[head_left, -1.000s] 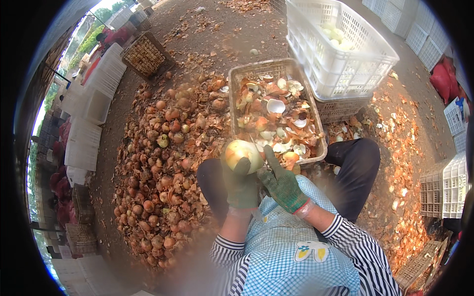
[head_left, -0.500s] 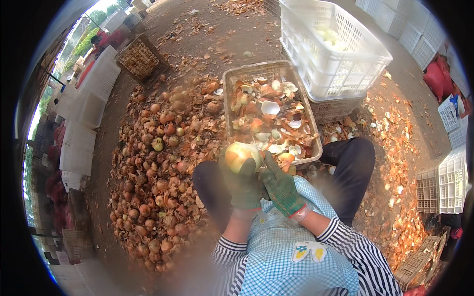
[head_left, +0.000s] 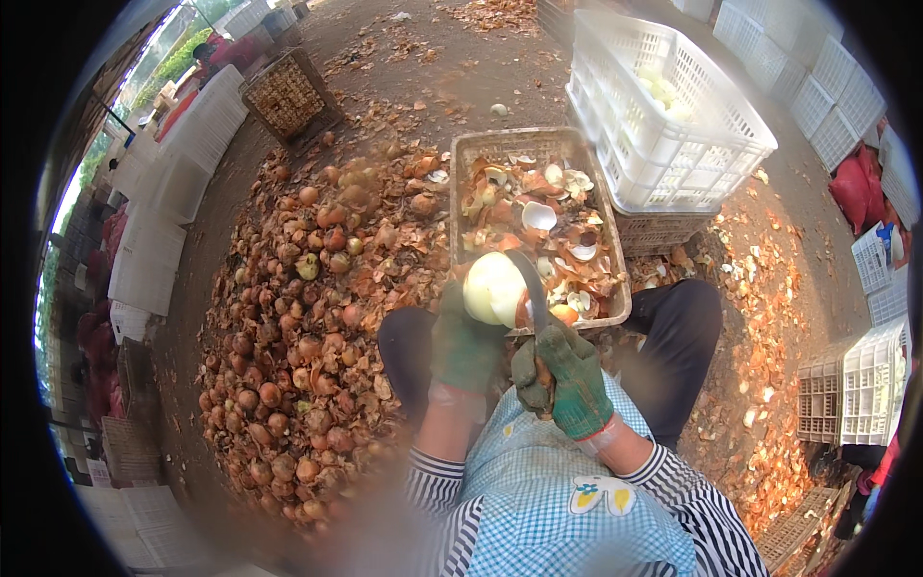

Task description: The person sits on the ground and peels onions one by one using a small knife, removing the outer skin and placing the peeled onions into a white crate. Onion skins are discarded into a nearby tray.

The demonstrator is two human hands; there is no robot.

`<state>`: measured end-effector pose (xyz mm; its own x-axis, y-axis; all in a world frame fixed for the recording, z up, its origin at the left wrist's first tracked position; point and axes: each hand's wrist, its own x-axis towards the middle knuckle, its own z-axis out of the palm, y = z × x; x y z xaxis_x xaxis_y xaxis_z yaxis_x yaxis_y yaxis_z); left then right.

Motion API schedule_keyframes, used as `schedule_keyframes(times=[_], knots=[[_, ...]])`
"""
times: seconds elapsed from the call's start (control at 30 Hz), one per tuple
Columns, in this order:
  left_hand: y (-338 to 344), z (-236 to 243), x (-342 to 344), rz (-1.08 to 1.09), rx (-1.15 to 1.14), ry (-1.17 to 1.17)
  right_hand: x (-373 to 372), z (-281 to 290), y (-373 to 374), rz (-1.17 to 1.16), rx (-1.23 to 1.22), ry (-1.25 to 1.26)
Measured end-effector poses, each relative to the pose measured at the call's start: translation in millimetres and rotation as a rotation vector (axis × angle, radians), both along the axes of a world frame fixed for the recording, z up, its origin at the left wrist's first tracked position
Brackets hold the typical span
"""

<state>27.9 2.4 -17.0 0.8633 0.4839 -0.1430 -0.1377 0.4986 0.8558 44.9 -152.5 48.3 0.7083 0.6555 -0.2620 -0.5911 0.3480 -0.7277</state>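
- Head view: the left hand (head_left: 463,338), in a green glove, is wrapped around the onion (head_left: 491,290) from its left and lower side.
- We find this onion in front of the near left corner of the tray (head_left: 519,134), which holds many peels (head_left: 538,216).
- The right hand (head_left: 569,375), gloved also, is closed on the handle of the knife (head_left: 531,284); the curved blade stands along the onion's right side, but we cannot tell if it touches.
- About writing: marks on the white crate (head_left: 663,163), if any, are too small for us to read; on the apron (head_left: 548,457) we see a white and yellow patch (head_left: 604,494).
- Compared with half a second ago, the onion's visible side has become paler, the right hand has moved apart from the left, and the blade shows much more clearly.
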Motion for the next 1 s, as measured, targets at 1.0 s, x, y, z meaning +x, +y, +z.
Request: schedule_keyframes(times=[1.0], knots=[[-30.2,14.5,-9.8,-0.071,-0.654,-0.084,29.5,-41.8,-23.5,0.505,-0.222,-0.685]])
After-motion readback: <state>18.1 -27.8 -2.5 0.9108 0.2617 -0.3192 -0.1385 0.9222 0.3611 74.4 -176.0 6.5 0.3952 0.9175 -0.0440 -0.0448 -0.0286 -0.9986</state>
